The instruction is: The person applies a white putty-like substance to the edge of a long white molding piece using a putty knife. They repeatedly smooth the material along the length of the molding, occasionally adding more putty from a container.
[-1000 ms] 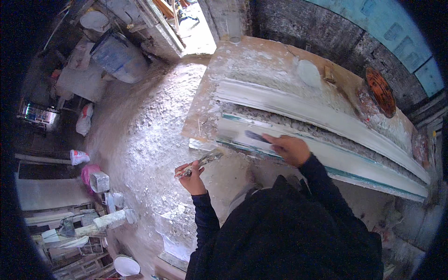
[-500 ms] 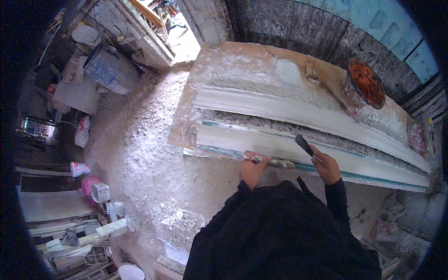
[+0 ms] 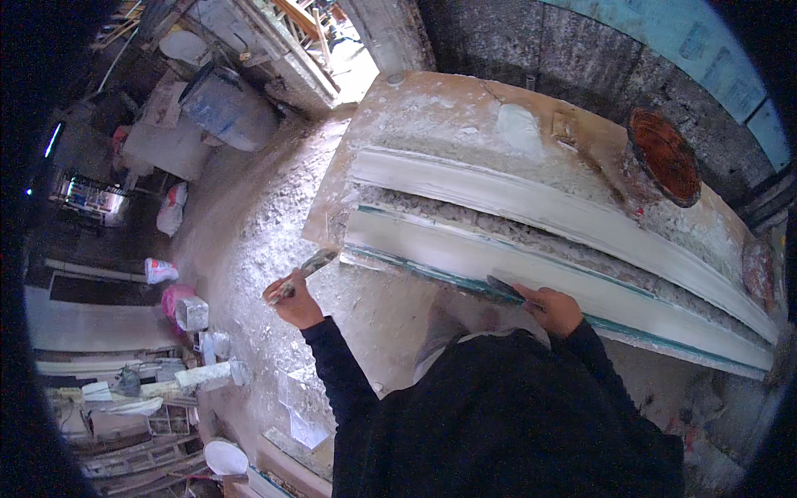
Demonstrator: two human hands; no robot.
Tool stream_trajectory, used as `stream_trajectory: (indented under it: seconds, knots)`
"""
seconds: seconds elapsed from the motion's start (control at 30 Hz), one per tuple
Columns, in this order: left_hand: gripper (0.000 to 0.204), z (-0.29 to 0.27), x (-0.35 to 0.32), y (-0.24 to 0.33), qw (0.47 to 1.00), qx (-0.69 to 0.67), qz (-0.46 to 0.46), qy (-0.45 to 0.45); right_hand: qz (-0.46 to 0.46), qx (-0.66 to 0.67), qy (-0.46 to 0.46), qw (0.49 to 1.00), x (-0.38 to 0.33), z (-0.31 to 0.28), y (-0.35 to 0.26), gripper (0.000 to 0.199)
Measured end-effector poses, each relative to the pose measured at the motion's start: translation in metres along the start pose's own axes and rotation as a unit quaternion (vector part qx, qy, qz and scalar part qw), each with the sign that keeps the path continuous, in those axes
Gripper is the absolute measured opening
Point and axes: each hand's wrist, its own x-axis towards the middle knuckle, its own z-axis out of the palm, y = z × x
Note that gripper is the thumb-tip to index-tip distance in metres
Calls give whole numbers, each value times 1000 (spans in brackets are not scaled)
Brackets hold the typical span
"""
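My left hand (image 3: 297, 303) is closed around a plaster-crusted hand tool (image 3: 319, 261), whose exact kind is unclear. It is held out past the left end of the near white plaster moulding (image 3: 432, 246), over the floor. In my right hand (image 3: 554, 310) is a dark-bladed scraper (image 3: 502, 288), its blade at the near, green-edged side of that moulding. Whether the blade touches the edge, I cannot tell. A second long white moulding (image 3: 498, 195) lies behind, parallel to the first, with a rough strip of plaster lumps between them.
Both mouldings lie on a plaster-smeared board table (image 3: 465, 95). An orange-lined tub (image 3: 664, 158) stands at its far right, near the dark wall. A blue drum (image 3: 228, 108) and a white pail (image 3: 161, 270) are on the left; white debris covers the floor (image 3: 257, 241).
My left hand has swung left with its tool, away from the moulding's near edge. My right hand has moved left and nearer, bringing the scraper to that edge. The view has shifted slightly.
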Motion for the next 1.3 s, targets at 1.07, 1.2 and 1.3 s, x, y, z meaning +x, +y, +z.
stream_trajectory:
  seconds: [1.07, 1.2, 1.3]
  knots:
    - [34, -1, -34, 15, 964, -117, -185, -150, -100, -107, -121, 982, 56, -22, -33, 40]
    - [34, 5, -38, 14, 953, -148, -196, -176, -121, -80, -68, 987, 65, 0, -52, 41]
    - [35, 8, -38, 14, 950, -153, -188, -198, -132, -95, -39, 986, 91, 15, -75, 39]
